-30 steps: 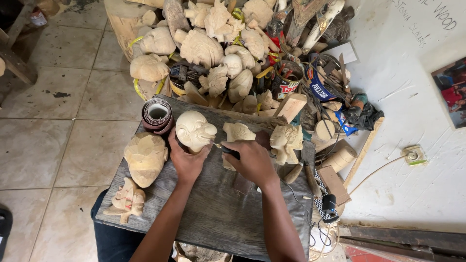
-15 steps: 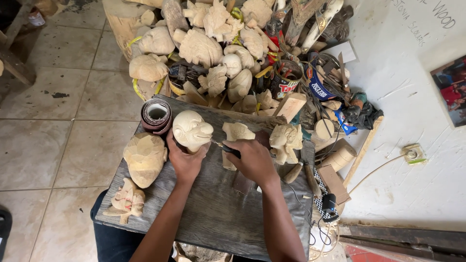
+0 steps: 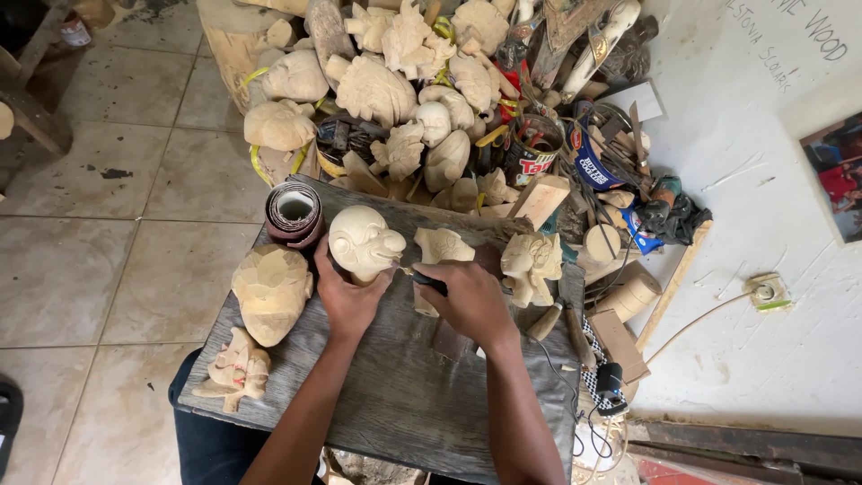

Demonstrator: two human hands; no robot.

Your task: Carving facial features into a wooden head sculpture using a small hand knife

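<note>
Little has shifted: your left hand [image 3: 346,301] still grips the carved head [image 3: 362,241], nose toward your right hand [image 3: 467,301], apparently closed on a tool [image 3: 429,283].

Centre frame: left hand [image 3: 346,301] gripping pale carved head [image 3: 362,241], right hand [image 3: 469,301] closed on dark tool [image 3: 429,282] beside it, upon grey board [image 3: 395,395]. Sandpaper roll [image 3: 294,213] upper left.

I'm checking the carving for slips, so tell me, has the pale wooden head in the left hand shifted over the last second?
No. The wooden head sits just right of the sandpaper roll, as before, with the left hand gripping its base.
</note>
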